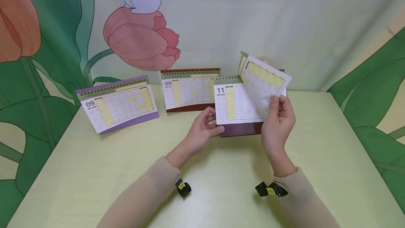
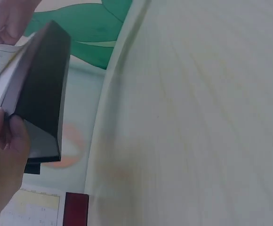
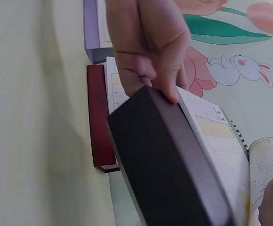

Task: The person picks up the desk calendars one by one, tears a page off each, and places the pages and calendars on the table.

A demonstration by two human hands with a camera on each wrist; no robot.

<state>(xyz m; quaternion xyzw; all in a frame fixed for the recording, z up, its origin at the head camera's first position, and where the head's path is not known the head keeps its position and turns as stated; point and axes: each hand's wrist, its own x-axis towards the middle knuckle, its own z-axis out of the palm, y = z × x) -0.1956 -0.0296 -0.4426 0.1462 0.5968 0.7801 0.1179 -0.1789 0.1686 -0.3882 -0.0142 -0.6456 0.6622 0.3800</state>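
A spiral desk calendar (image 1: 235, 106) with a dark base (image 1: 240, 129) is held up, its page marked 11 facing me. My left hand (image 1: 202, 129) grips its lower left corner, thumb on the front of the base. With my right hand (image 1: 278, 122) I pinch a lifted page (image 1: 265, 78), which curls up and back from the right side. The right wrist view shows the calendar's dark underside (image 3: 160, 160) tilted, with the left thumb on its edge. In the left wrist view the base (image 2: 42, 89) is seen from its end, fingers at the near corner.
A purple-based calendar (image 1: 120, 105) stands at the left, open to 09. Beside it, nearer the middle, is a red-based calendar (image 1: 191, 90), also at 09. They stand on a pale green table (image 1: 126, 171) before a printed curtain (image 1: 221, 20).
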